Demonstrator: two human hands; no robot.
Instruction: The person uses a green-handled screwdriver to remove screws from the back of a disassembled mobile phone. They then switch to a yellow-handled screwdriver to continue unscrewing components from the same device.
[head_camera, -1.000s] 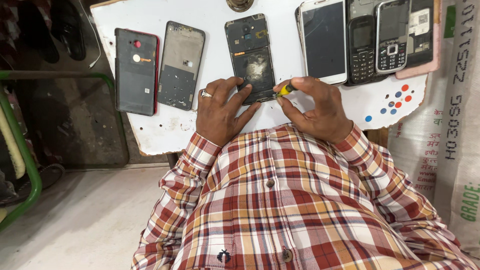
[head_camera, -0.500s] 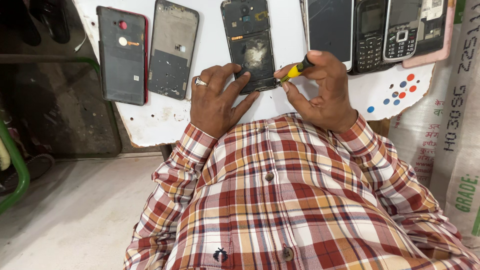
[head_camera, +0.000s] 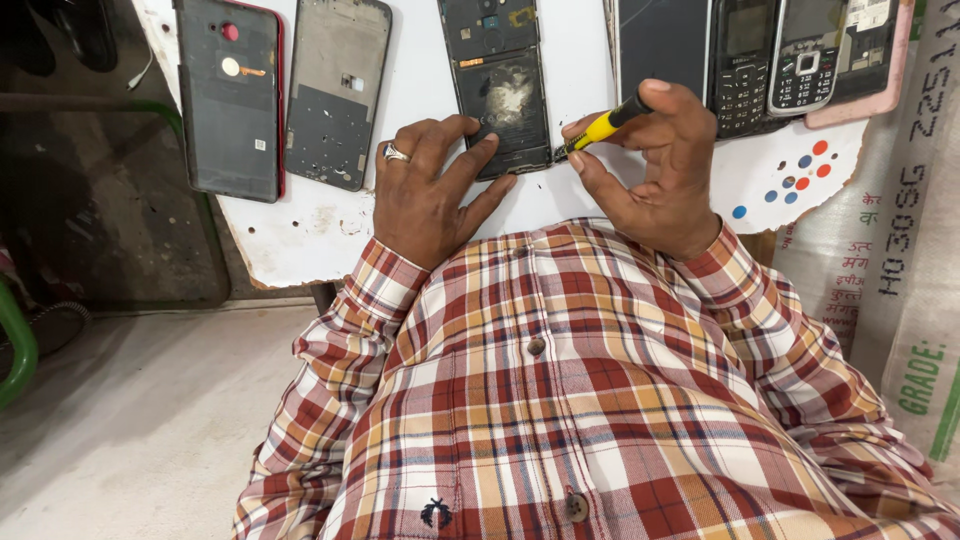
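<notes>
Left hand (head_camera: 432, 195): fingers spread, pressing flat on the opened phone (head_camera: 497, 85) near the bench's (head_camera: 330, 225) front edge.
Right hand (head_camera: 655, 165): grip clenched on a yellow screwdriver (head_camera: 598, 128), tip at the phone's lower right corner.
Around: bare frame (head_camera: 336, 92), red-edged phone (head_camera: 230, 98) left; keypad phones (head_camera: 775, 55) right.
Cut off: the phones' top ends.

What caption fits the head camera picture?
Left hand steadies an opened phone while right hand works a yellow screwdriver at its corner.

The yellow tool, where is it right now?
In the head view, right of centre: the right hand holds the yellow tool, its tip at the opened phone steadied by the left hand.
</notes>
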